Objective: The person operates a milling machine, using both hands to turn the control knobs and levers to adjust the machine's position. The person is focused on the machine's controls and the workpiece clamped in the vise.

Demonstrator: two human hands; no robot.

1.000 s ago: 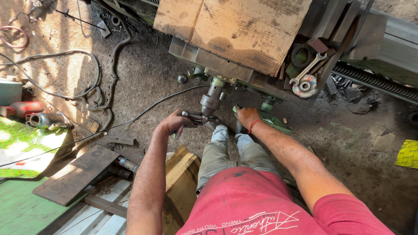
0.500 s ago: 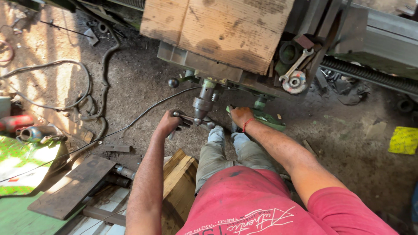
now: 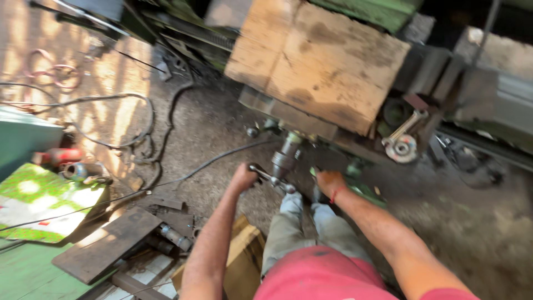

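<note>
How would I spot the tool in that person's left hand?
Find the big wooden slab at the top. Just below its lower edge a grey cylinder hangs down. The wrench is the thin metal bar crossing its base, gripped at one end by the left hand; nothing else nearby is so slim.

left hand [image 3: 242,179]: gripping wrench [image 3: 270,178] handle
right hand [image 3: 331,182]: resting on green part [image 3: 363,190]
wrench: at grey cylinder [image 3: 284,158], below wooden board [image 3: 316,61]

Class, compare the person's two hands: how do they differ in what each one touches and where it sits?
The left hand grips the handle of a metal wrench; the right hand rests on a green metal part. The left hand is closed in a fist; the right hand lies flatter. Both reach forward to the grey cylindrical part under the wooden board.
</note>
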